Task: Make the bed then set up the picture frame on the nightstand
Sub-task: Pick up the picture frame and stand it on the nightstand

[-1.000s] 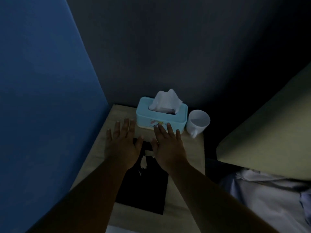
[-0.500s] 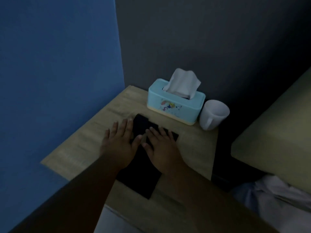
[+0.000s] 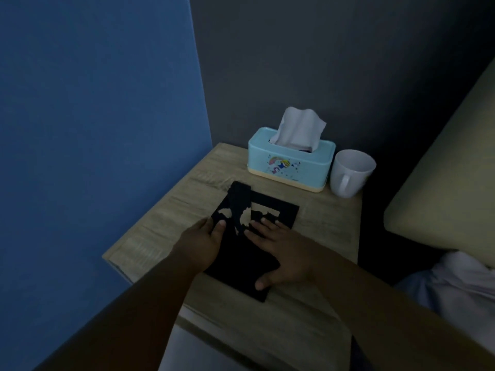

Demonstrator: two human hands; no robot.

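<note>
Two hands work a flat black frame (image 3: 241, 261) on the woodgrain nightstand (image 3: 166, 223).
Right hand (image 3: 284, 253) lies spread, pressing it down; left hand (image 3: 201, 242) seems to pinch its thin stand flap (image 3: 239, 202). Tugged hard, the flap could tear, or the frame skid into the plastic tissue box (image 3: 290, 163) and rounded mug (image 3: 351, 172).

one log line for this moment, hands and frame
left hand: pinching stand flap | right hand: flat on picture frame | frame: face down on nightstand
</note>
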